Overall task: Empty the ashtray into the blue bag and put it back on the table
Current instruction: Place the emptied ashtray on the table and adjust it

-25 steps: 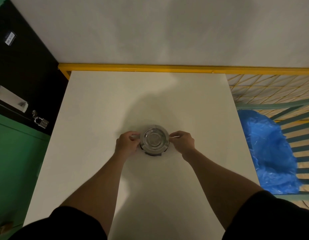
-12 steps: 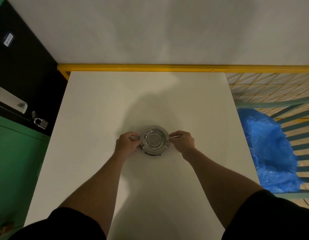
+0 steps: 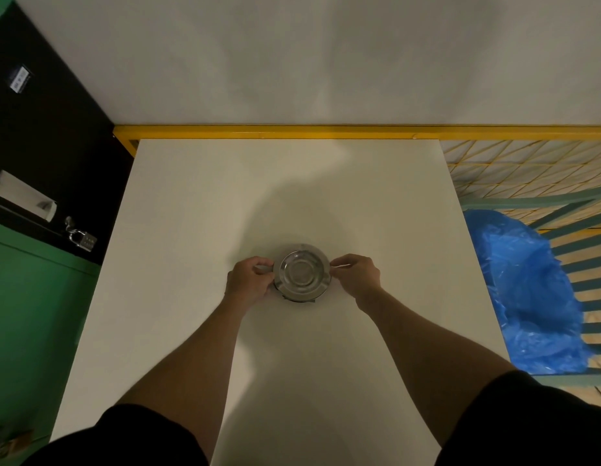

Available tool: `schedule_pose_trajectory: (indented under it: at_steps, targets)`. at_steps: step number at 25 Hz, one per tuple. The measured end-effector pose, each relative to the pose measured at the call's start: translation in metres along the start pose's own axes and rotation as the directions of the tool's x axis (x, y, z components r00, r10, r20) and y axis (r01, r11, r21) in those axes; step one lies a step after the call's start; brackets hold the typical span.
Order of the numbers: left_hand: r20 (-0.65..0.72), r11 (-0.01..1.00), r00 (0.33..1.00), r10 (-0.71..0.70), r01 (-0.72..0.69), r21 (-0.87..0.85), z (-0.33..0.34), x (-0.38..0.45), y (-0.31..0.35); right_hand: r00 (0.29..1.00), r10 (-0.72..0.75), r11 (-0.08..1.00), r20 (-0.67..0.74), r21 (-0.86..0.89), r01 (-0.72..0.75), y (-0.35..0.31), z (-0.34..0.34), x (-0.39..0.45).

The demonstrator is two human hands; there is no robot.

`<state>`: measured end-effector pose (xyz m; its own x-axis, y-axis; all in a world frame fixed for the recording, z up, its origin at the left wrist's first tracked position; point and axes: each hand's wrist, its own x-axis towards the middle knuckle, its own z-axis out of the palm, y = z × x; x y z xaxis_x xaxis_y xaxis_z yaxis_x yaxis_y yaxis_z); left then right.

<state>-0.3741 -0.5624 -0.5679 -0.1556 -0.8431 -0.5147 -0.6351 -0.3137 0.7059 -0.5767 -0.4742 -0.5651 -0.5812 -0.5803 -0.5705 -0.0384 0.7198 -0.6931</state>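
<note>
At the centre of the frame, the ashtray (image 3: 302, 273) is pinched at its rim by the left hand (image 3: 248, 281) and right hand (image 3: 358, 274), resting on the table (image 3: 198, 210). Judged the pick-up step; a level lift toward the blue bag (image 3: 528, 290), right of frame, is called for.

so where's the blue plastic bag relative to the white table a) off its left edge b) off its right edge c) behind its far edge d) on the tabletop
b: the crumpled blue plastic bag sits in a slatted frame just past the right edge of the white table, while the round metal ashtray is near the table's middle.
</note>
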Motion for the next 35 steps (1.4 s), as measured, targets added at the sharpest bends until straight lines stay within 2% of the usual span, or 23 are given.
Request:
schedule_pose_trajectory:
  at_steps: [35]
  targets:
    - [-0.01, 1.0, 1.0, -0.017, 0.017, -0.015, 0.0007, -0.0018, 0.0009, 1.0, -0.006, 1.0, 0.008, -0.018, 0.007, 0.0002, -0.001, -0.0009]
